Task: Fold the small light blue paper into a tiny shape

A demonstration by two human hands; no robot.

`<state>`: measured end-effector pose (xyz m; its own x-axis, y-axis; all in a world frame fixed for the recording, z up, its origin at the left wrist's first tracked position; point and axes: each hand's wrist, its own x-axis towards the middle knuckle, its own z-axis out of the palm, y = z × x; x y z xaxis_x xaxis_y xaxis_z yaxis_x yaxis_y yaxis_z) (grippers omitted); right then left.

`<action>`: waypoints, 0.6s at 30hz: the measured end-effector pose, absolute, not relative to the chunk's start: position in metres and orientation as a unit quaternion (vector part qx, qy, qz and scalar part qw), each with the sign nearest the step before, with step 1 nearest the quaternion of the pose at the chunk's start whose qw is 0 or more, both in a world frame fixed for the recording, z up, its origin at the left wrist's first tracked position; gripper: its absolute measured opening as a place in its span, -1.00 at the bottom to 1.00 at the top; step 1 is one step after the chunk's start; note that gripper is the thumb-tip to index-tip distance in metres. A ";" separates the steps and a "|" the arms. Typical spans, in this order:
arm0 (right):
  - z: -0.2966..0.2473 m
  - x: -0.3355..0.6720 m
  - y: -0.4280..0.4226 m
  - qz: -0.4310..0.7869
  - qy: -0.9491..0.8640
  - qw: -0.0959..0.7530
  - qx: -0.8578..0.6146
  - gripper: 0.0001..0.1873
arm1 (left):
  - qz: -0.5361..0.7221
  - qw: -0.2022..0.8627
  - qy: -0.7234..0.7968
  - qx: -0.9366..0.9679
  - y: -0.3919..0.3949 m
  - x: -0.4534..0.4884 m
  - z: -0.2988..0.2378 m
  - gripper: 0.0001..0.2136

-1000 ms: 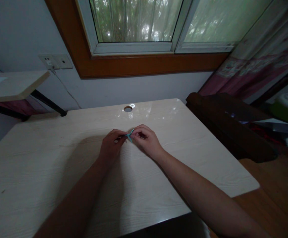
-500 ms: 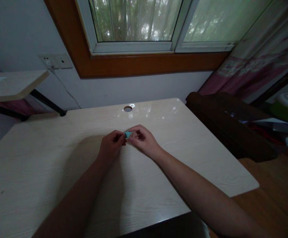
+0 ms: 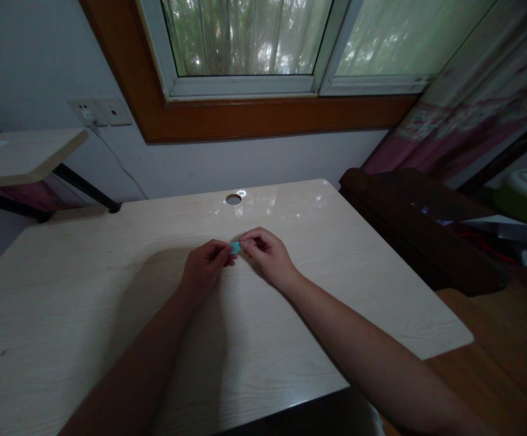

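Between my two hands is a small turquoise piece, perhaps folded paper; its exact kind is too small to make out. My left hand pinches its left side between thumb and forefinger. My right hand has thumb and forefinger closed at its right edge. Both hands are low over the pale wood-grain desk, near its middle. The fingertips hide part of the piece.
A round cable hole is at the desk's back edge. At the left stands a raised shelf on black legs. Dark brown furniture borders the right side. A white cable hangs from the wall socket.
My right thumb and forefinger have closed together at the piece's right edge, and the right hand has shifted slightly right. The turquoise piece has turned a little. My left hand stays nearly in place.
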<state>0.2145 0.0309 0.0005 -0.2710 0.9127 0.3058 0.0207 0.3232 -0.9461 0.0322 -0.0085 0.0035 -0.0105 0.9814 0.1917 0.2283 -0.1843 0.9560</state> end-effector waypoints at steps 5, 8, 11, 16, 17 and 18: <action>0.000 0.214 0.033 0.494 -0.621 0.495 -0.355 -0.81 | 0.492 0.402 0.506 0.584 -0.008 0.033 0.006 -0.76; 0.003 0.213 0.032 0.506 -0.604 0.502 -0.357 -0.78 | 0.511 0.419 0.490 0.568 -0.007 0.033 0.003 -0.74; 0.006 0.213 0.031 0.513 -0.587 0.516 -0.355 -0.76 | 0.529 0.434 0.475 0.554 -0.006 0.033 0.000 -0.70; 0.003 0.211 0.033 0.534 -0.569 0.527 -0.339 -0.76 | 0.535 0.439 0.466 0.551 -0.005 0.032 -0.001 -0.64; 0.001 0.211 0.034 0.533 -0.572 0.524 -0.338 -0.75 | 0.534 0.441 0.464 0.552 -0.006 0.032 -0.001 -0.64; 0.000 0.211 0.034 0.528 -0.577 0.521 -0.340 -0.73 | 0.533 0.442 0.462 0.554 -0.006 0.032 0.000 -0.63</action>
